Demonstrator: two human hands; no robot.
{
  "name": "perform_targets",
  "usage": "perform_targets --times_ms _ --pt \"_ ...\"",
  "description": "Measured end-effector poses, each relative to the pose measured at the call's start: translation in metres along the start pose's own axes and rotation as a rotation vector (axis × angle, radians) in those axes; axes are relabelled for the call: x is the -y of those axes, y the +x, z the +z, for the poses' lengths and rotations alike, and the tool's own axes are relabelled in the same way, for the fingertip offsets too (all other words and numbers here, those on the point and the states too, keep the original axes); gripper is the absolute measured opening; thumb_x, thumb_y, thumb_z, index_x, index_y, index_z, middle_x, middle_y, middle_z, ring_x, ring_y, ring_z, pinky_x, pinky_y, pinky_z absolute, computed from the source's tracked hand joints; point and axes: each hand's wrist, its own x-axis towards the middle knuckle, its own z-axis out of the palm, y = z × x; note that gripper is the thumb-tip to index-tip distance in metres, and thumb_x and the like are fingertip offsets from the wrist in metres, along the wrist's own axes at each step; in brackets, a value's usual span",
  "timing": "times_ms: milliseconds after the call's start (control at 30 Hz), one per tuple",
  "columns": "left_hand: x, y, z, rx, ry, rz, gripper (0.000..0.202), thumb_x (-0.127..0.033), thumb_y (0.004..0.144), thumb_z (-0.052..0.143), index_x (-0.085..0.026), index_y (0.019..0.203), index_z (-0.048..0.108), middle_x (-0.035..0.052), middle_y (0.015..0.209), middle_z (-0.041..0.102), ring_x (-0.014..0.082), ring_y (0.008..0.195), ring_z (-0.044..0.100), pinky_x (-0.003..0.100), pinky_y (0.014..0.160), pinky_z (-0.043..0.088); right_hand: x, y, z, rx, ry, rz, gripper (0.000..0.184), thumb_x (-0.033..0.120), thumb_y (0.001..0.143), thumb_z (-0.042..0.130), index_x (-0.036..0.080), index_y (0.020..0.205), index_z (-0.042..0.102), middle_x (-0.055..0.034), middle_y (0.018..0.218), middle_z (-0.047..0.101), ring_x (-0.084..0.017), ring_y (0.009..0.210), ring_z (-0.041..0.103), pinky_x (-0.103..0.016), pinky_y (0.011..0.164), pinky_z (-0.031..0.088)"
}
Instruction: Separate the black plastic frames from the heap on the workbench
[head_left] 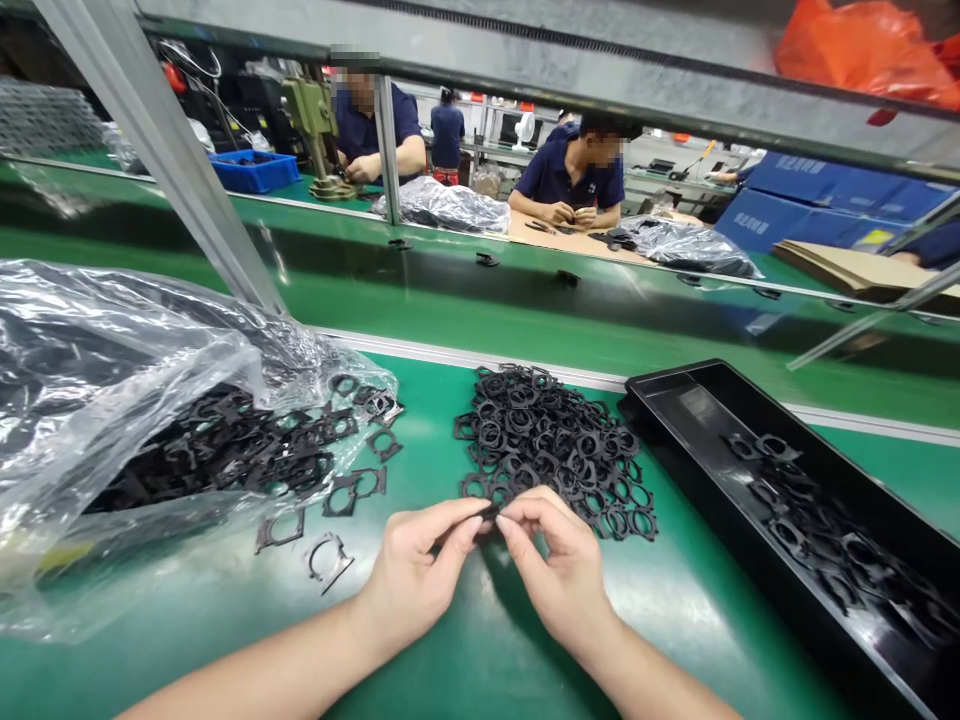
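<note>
Head view: left hand [411,570] and right hand [564,570] pinch a black part [490,511]. Likely handling step; next move requires steady control.

The bench [465,670] is green, and the ring pieces [555,440] are plain black, like the tray [712,440]. The plastic bag [187,375] is colourless with white glints and a yellow patch [64,555]. The post [172,150] is silver-grey, the basket [262,176] solid blue, the boxes [772,215] blue with paler print, the cardboard [832,265] tan, the overhead bag [870,55] orange-red.
</note>
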Motion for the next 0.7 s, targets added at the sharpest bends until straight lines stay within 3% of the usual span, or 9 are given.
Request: perform_targets --times_ms 267,500,600,700 --pt "0.0027 -0.0007 0.0003 0.011 -0.043 -0.012 0.021 -0.017 0.085 0.054 -0.02 0.102 0.067 0.004 0.084 0.073 0.0137 0.071 0.068 0.021 0.066 0.056 -0.002 0.0022 0.003 0.034 0.277 0.217 0.007 0.022 0.082 0.058 0.017 0.087 0.06 -0.0043 0.084 0.057 -0.015 0.073 0.059 -0.027 0.064 0.05" --pt "0.0036 -0.0034 0.0035 0.067 -0.149 -0.1 0.018 -0.02 0.086 0.053 -0.019 0.1 0.066 0.0033 0.079 0.072 0.0141 0.069 0.067 0.022 0.062 0.055 -0.0003 0.0075 -0.0002 0.104 0.495 0.396 0.014 0.026 0.077 0.065 0.016 0.07 0.058 -0.0004 0.068 0.059 -0.012 0.062 0.058 -0.024 0.061 0.049" --pt "0.0024 0.0007 0.0017 0.135 -0.139 -0.159 0.017 -0.023 0.087 0.052 -0.018 0.097 0.065 0.0038 0.079 0.071 0.0151 0.07 0.066 0.024 0.064 0.054 -0.0004 0.008 -0.0028 0.121 0.443 0.388 0.014 0.025 0.078 0.063 0.017 0.068 0.056 -0.0001 0.067 0.057 -0.012 0.061 0.057 -0.024 0.059 0.047" --pt "0.0005 0.0061 -0.0024 0.207 -0.018 -0.144 0.014 -0.023 0.083 0.057 -0.018 0.093 0.066 0.0033 0.077 0.069 0.015 0.068 0.064 0.023 0.062 0.052 -0.0022 0.0066 -0.0043 0.151 0.234 0.231 0.011 0.019 0.079 0.06 0.017 0.068 0.056 -0.0007 0.068 0.056 -0.013 0.064 0.055 -0.025 0.06 0.046"
